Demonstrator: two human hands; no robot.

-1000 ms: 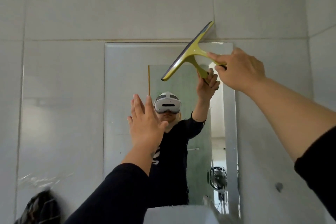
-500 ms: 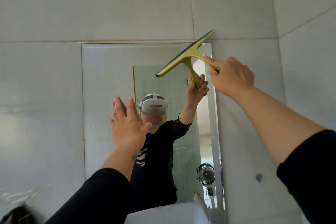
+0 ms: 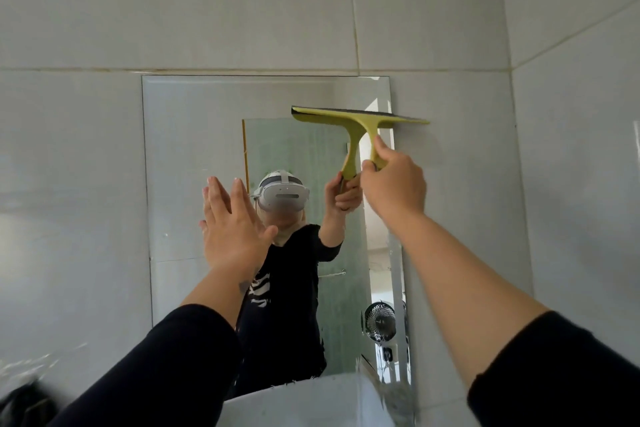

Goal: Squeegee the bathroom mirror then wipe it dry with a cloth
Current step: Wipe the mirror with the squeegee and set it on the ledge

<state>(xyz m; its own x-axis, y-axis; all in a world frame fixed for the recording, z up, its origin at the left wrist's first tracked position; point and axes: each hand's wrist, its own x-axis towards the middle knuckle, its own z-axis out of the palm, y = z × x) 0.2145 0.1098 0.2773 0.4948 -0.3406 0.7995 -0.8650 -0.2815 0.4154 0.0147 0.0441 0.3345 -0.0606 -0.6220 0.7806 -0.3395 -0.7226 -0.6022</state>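
Observation:
A rectangular mirror (image 3: 194, 149) hangs on the grey tiled wall. My right hand (image 3: 393, 189) is shut on the handle of a yellow-green squeegee (image 3: 360, 118). Its blade lies level across the mirror's upper right part and sticks out past the right edge onto the tile. My left hand (image 3: 232, 225) is held up flat with fingers apart in front of the mirror's middle and holds nothing. Whether the palm touches the glass I cannot tell. No cloth shows clearly.
The mirror reflects a person in a black top with a headset, a green door and a small fan (image 3: 379, 321). A white basin edge (image 3: 311, 399) sits below. A dark blurred object (image 3: 24, 402) lies at the bottom left. Tiled walls meet in a corner at the right.
The squeegee has swung from a steep tilt to level and come down from the mirror's top edge. My view shifted right, and the left hand stayed raised.

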